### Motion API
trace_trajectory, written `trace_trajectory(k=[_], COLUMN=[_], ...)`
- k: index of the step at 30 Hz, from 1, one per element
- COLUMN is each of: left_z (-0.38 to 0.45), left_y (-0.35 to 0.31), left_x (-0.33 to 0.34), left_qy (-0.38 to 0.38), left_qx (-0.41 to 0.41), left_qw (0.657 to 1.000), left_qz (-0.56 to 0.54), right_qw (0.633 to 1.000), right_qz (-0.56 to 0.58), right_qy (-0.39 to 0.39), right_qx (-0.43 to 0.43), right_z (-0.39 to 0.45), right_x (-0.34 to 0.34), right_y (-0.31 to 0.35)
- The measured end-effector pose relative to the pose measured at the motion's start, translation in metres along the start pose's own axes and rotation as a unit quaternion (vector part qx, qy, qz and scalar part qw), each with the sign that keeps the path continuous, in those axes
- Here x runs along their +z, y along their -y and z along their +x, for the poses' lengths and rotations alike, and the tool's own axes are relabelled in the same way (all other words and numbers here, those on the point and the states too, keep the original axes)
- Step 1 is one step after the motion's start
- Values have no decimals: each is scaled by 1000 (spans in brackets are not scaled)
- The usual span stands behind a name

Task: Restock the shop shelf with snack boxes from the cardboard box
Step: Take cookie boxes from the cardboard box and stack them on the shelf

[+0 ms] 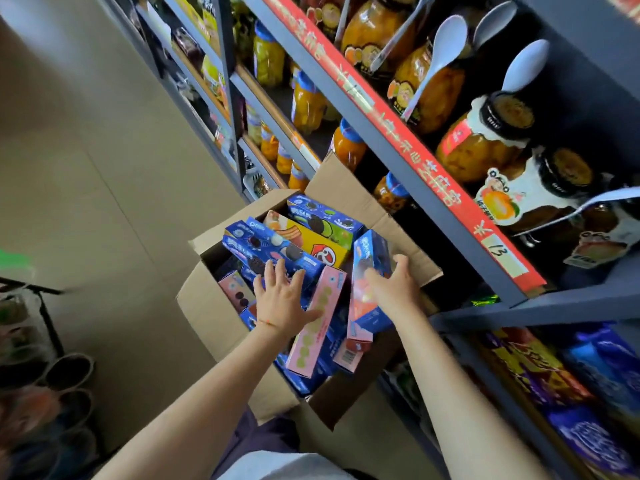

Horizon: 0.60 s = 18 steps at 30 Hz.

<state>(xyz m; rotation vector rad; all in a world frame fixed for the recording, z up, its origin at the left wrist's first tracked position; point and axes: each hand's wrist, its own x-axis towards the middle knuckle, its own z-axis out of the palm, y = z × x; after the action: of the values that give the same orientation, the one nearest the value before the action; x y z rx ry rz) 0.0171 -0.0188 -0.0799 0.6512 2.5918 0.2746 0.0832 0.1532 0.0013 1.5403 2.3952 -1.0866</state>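
Head view looks down into an open cardboard box (207, 306) on the floor, packed with snack boxes lying at all angles. Most are blue cookie boxes (273, 251) printed with dark sandwich biscuits; their lettering is too blurred to read. A yellow box (311, 242) with a red-and-white cartoon face lies near the far side, and a pink box (317, 327) with rows of pale green discs leans in the middle. The right hand (393, 289) grips an upright blue and pink box (369, 282) at the right side of the carton, fingers over its top and thumb behind it. The left hand (282, 299) is spread flat, fingers straight, resting on the blue boxes beside the pink one; a thin orange band circles its wrist.

Right of the carton stands a grey metal shelf (433, 161) whose red edge strip (408, 126) carries Chinese characters and a white tag (500, 252) handwritten "13". Jars of orange fruit (481, 150) with white plastic spoons (440, 53) strapped on fill that level. Blue and purple packets (571, 382) lie on the lower shelf, near right. Dark shoes (69, 372) sit on a rack at the near left.
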Motion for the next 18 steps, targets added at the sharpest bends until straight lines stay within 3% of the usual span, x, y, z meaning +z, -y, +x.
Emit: trace_trajectory(k=[2,4,5,8,11,16,18], left_z=[-4,-12,-19,-42,-76,-145,-170], left_y=[-14,-38,-54,-107,-159,-244,-279], left_x=[-9,-27,-40,-74,-95,-101,-93], left_qy=[-43,-67,-42,87,118,157,168], left_qx=[12,28,17,2,75,180,225], left_qw=[997,969,931,756,690,643,641], left_qz=[-60,-236,-363,-649,-710,-727,-715], right_qw=[996,980,965,899,856,888,903], right_qz=[89,196,258,416,469,375,349], right_qy=[17,30,46,128,157,78,42], right_qx=[-8,-18,-19,-54,-149,-255,-248], right_z=[-10,-25,-32,-51,-75,-113,-144], right_x=[-23,-47,-59,-96,-138,-232,-268], right_y=[-3,-7,-9,-28,-59,-103,-131])
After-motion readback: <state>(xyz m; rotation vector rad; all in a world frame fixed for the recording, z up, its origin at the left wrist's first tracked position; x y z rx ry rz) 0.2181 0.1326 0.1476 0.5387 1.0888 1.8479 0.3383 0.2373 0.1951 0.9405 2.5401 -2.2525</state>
